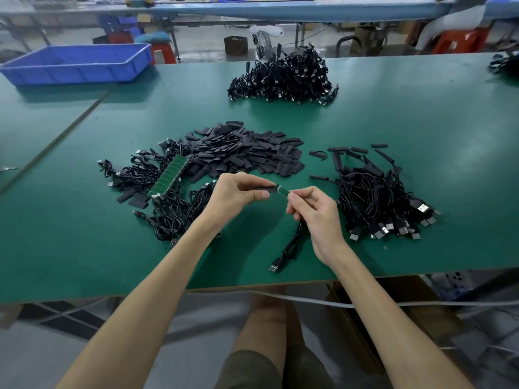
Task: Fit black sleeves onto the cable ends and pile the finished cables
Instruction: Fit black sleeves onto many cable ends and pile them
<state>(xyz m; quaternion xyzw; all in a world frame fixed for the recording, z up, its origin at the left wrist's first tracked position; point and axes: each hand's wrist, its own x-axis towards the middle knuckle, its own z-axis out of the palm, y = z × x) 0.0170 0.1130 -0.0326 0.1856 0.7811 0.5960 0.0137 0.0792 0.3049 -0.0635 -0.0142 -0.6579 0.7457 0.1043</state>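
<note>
Forearms (157, 287) are reaching over the table (407, 122) edge, the left hand (238, 195) pinching a black sleeve (266, 189) at the end of the small green board (283, 191), which the right hand (314, 211) is pinching by thumb and forefinger. The board's cable (292, 242) is trailing down onto the table, in front of the sleeve heap (247, 153) and left of a cable pile (379, 197).

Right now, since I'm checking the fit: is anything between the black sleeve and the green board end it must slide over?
Nothing visible. The left hand pinches the black sleeve right at the green board, which the right hand pinches at its far end.
</note>
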